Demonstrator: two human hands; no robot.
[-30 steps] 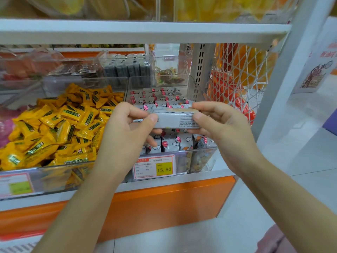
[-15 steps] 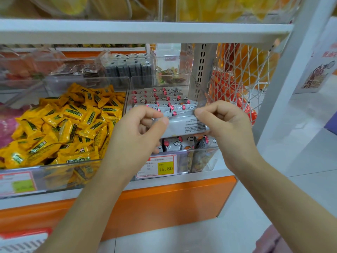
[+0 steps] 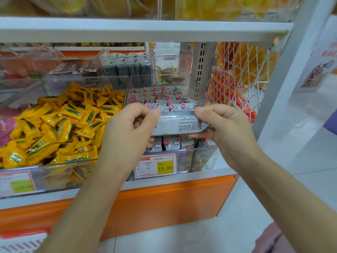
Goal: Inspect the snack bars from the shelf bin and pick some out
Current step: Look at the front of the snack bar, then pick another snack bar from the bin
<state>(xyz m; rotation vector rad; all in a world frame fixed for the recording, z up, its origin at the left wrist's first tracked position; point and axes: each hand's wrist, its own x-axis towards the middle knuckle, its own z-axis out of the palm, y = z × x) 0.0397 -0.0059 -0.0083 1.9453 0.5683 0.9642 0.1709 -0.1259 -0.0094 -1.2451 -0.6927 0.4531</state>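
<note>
tipped further toward the camera, the snack bar [image 3: 177,123] is pinched between left hand [image 3: 127,137] and right hand [image 3: 226,132].

Wrapper of snack bar [image 3: 179,123]: thin grey film, silvery sheen, crinkled at both ends. Walls of bin [image 3: 198,157]: clear hard plastic, glossy, w/ reflections along front edge. Yellow packets [image 3: 69,121] in next bin to the left: shiny creased film. Price tag [image 3: 156,167] at bin's front edge: paper behind clear strip. Shelf board [image 3: 145,30] above: white, smooth, matt, looks like painted metal. Mesh [image 3: 242,73] at shelf's right edge: white coated wire. Base panel [image 3: 173,201]: orange, smooth, semi-gloss.
</note>
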